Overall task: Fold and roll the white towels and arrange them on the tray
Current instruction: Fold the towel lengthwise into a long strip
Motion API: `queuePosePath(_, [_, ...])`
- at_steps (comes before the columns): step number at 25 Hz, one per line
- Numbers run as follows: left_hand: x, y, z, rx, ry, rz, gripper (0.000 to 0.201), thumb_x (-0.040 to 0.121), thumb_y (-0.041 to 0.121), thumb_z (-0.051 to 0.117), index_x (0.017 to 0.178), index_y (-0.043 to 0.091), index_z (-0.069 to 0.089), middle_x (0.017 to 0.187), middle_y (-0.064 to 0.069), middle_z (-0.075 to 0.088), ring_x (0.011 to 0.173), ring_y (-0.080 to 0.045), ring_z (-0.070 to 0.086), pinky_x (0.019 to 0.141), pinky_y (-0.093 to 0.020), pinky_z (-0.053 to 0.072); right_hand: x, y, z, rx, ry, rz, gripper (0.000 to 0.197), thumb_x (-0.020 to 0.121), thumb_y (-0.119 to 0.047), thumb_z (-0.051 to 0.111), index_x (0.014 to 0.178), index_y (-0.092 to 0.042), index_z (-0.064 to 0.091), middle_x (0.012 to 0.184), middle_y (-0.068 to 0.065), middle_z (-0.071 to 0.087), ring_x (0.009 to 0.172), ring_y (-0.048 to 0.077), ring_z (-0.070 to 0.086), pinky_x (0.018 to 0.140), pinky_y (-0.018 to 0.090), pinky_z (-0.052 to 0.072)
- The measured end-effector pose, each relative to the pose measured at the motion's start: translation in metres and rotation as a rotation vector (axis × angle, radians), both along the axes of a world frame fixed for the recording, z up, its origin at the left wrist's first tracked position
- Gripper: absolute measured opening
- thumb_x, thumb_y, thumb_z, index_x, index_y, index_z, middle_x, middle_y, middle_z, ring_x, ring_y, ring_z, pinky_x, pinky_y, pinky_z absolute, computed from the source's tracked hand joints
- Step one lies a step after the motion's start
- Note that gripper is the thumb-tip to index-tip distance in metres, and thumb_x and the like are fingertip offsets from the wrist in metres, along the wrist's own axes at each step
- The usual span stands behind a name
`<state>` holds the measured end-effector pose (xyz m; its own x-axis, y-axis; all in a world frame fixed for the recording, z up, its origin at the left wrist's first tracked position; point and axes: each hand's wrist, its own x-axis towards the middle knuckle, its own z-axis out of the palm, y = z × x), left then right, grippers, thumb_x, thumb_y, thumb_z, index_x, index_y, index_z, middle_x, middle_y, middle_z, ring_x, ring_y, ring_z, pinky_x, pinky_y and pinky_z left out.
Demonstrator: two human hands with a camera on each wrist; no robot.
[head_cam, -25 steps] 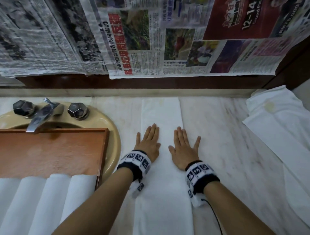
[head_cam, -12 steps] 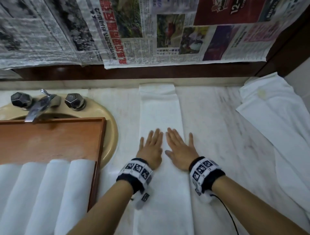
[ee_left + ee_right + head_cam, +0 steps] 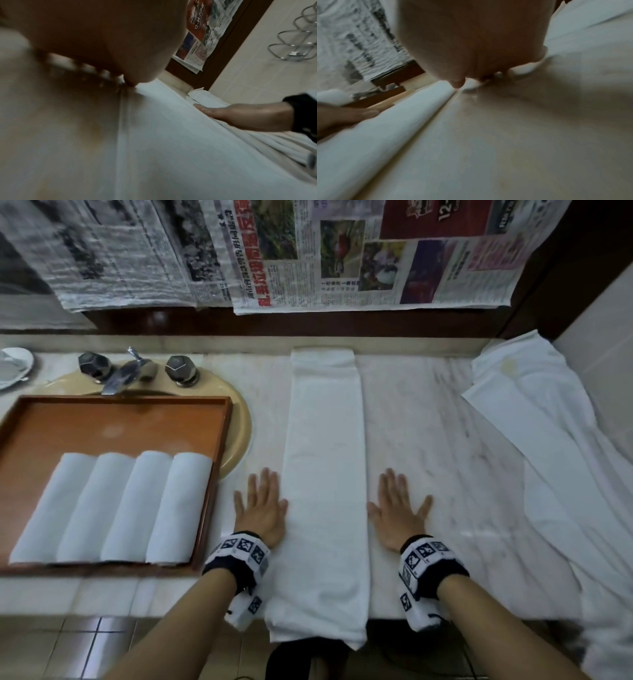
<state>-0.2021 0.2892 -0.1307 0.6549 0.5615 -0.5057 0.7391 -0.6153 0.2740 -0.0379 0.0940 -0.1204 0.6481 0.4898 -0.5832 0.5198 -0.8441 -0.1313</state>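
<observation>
Step in hand: we judge the folding done; the folded towel (image 3: 325, 491) lies as one long strip on the worktop (image 3: 428, 440), its near end hanging over the front edge.
Hands: our left hand (image 3: 262, 508) and right hand (image 3: 397, 511) lie flat on the marble, one each side of the strip; fingers straight and spread, grasping nothing.
Next move: rolling, we judge; it calls for both hands on one end, winding evenly.
Tray: tray (image 3: 113, 402) to the left holds four rolled towels (image 3: 113, 508), with room behind them.
Unfolded towels: loose towels (image 3: 548, 457) at right.
Writing: newspapers (image 3: 308, 251) on the wall; "12-" readable, the rest too blurred.
</observation>
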Motion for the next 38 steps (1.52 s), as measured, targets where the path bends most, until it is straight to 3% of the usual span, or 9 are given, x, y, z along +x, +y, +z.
queuePosePath(2, [-0.005,-0.018,0.011,-0.027,-0.014,-0.074,0.061,0.104,0.04,0.014,0.152,0.02,-0.019,0.154,0.003,-0.033,0.144,-0.021,-0.028,0.116,-0.051,-0.014,-0.02,-0.001,0.011,0.042,-0.023,0.021,0.064,0.102,-0.046,0.011,0.147,-0.019,-0.025,0.15,-0.006,-0.04,0.142,0.017,-0.031,0.107,0.07,-0.013])
queuePosePath(5, [-0.014,-0.069,0.012,-0.064,-0.072,-0.33,0.06,0.105,0.039,0.014,0.152,0.022,-0.019,0.155,0.007,-0.031,0.145,-0.018,-0.026,0.118,-0.05,-0.012,-0.076,-0.006,0.005,0.122,-0.02,0.368,0.064,0.103,-0.044,0.014,0.148,-0.02,-0.023,0.149,-0.008,-0.039,0.14,0.014,-0.033,0.109,0.069,-0.008])
queuePosePath(6, [-0.026,-0.072,0.008,-0.05,-0.064,-0.307,0.059,0.105,0.038,0.014,0.152,0.023,-0.019,0.153,0.008,-0.033,0.145,-0.018,-0.025,0.118,-0.05,-0.011,-0.08,-0.018,0.002,0.103,0.008,0.37,0.064,0.103,-0.044,0.014,0.15,-0.021,-0.022,0.15,-0.009,-0.038,0.14,0.012,-0.033,0.109,0.068,-0.007])
queuePosePath(10, [-0.06,-0.037,0.011,-0.003,0.054,0.105,0.06,0.104,0.037,0.013,0.152,0.02,-0.019,0.155,0.004,-0.033,0.145,-0.021,-0.026,0.117,-0.056,-0.01,-0.053,-0.048,0.002,0.013,-0.041,0.014,0.065,0.101,-0.047,0.009,0.148,-0.017,-0.025,0.151,-0.005,-0.039,0.142,0.017,-0.031,0.109,0.069,-0.011])
queuePosePath(14, [-0.04,-0.073,0.016,-0.023,-0.064,-0.319,0.06,0.105,0.035,0.016,0.152,0.019,-0.018,0.151,0.008,-0.033,0.146,-0.015,-0.022,0.119,-0.051,-0.006,-0.086,-0.033,0.007,0.101,-0.014,0.317,0.066,0.103,-0.042,0.016,0.149,-0.016,-0.022,0.153,-0.005,-0.036,0.14,0.011,-0.033,0.111,0.065,-0.012])
queuePosePath(16, [-0.034,-0.076,0.012,-0.033,-0.036,-0.376,0.06,0.105,0.034,0.017,0.152,0.021,-0.019,0.152,0.011,-0.033,0.146,-0.011,-0.022,0.119,-0.05,-0.007,-0.09,-0.031,0.002,0.066,-0.017,0.357,0.065,0.103,-0.042,0.017,0.15,-0.016,-0.02,0.153,-0.006,-0.035,0.141,0.008,-0.029,0.112,0.064,-0.012])
queuePosePath(32, [0.094,0.021,0.013,-0.005,0.091,-0.418,0.064,0.104,0.035,0.023,0.152,0.021,-0.018,0.158,0.008,-0.026,0.147,-0.013,-0.018,0.117,-0.055,-0.009,0.036,0.063,0.006,0.008,-0.002,0.319,0.066,0.104,-0.04,0.023,0.151,-0.019,-0.018,0.154,-0.01,-0.034,0.143,0.005,-0.024,0.11,0.067,-0.01])
queuePosePath(35, [0.082,0.024,0.01,0.031,0.066,-0.453,0.063,0.103,0.043,0.018,0.151,0.027,-0.02,0.157,0.007,-0.03,0.146,-0.015,-0.022,0.117,-0.053,-0.011,0.039,0.06,0.005,0.01,-0.01,0.299,0.068,0.102,-0.045,0.024,0.152,-0.019,-0.016,0.156,-0.008,-0.031,0.144,0.008,-0.023,0.11,0.067,-0.012])
queuePosePath(38, [0.034,0.023,0.003,0.104,0.055,-0.41,0.062,0.099,0.056,0.011,0.147,0.038,-0.026,0.151,0.008,-0.04,0.142,-0.015,-0.03,0.116,-0.053,-0.015,0.03,0.029,-0.005,0.018,-0.044,0.291,0.084,0.093,-0.068,0.021,0.149,-0.024,-0.024,0.152,-0.01,-0.037,0.142,0.009,-0.027,0.107,0.065,-0.017])
